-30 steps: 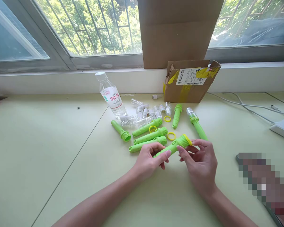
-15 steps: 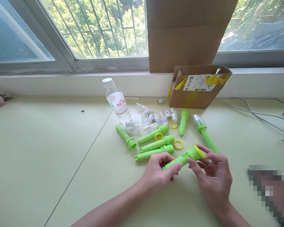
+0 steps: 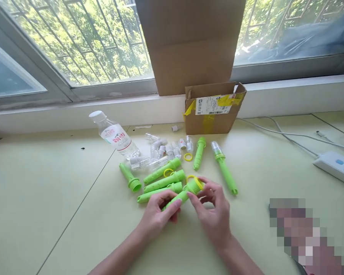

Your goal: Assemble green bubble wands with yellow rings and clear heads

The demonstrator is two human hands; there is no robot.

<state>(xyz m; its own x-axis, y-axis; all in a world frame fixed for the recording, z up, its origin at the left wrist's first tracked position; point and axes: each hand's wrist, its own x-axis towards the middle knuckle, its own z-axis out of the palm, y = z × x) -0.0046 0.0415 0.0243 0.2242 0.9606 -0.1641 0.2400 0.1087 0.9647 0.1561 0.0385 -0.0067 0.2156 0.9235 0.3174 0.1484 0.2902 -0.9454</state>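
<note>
While my left hand (image 3: 158, 211) grasps the green tube (image 3: 181, 197) by its shaft, my right hand (image 3: 214, 208) pinches its wide end, yellow ring (image 3: 199, 183) at the fingertips. Judgement: steady shaft, even pressure all round, ring square to the rim.

Bench (image 3: 46, 183): supports a white-capped bottle (image 3: 114, 136) and an open, labelled cardboard box (image 3: 213, 119). Cardboard sheet (image 3: 192, 53): positioned behind the box, covering part of the window (image 3: 83, 49). Power strip (image 3: 334, 168): right side, beside white cables (image 3: 292, 135).
</note>
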